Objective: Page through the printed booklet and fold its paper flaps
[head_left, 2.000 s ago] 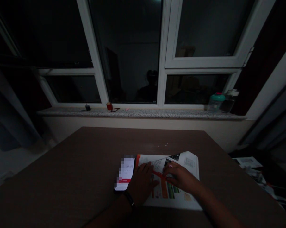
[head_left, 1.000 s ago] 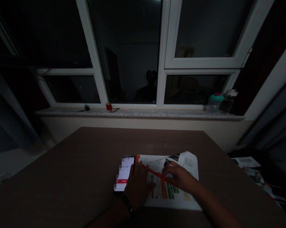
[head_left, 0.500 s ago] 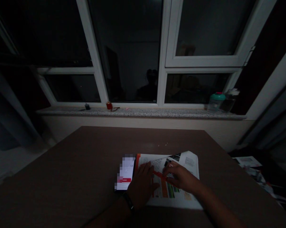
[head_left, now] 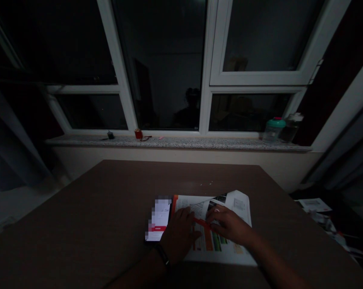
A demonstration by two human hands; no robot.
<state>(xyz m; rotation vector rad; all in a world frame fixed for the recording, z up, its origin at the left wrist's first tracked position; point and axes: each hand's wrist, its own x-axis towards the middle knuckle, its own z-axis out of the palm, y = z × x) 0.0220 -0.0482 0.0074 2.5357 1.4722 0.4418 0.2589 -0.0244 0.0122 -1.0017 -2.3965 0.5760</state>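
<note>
A printed sheet or magazine [head_left: 223, 257] lies on the brown table, its upper right part folded over. My left hand [head_left: 180, 233], with a dark band at the wrist, rests spread on its left side. My right hand [head_left: 228, 222] is closed with bent fingers at the fold, on the right end of a thin red strip [head_left: 201, 221]. The strip's left end reaches the left hand's fingertips. Left of the sheet lies a phone [head_left: 160, 214] with a lit screen, partly behind my left hand.
Behind the table [head_left: 124, 180] runs a stone windowsill [head_left: 181, 142] with a small dark bottle [head_left: 110, 135], a red object [head_left: 138, 134] and two clear bottles, one teal-lidded [head_left: 273, 129]. Papers [head_left: 315, 204] lie beyond the table's right edge.
The folded part of the sheet has shifted slightly left and up, and my right hand has moved a little left with it. My left hand has barely moved.
</note>
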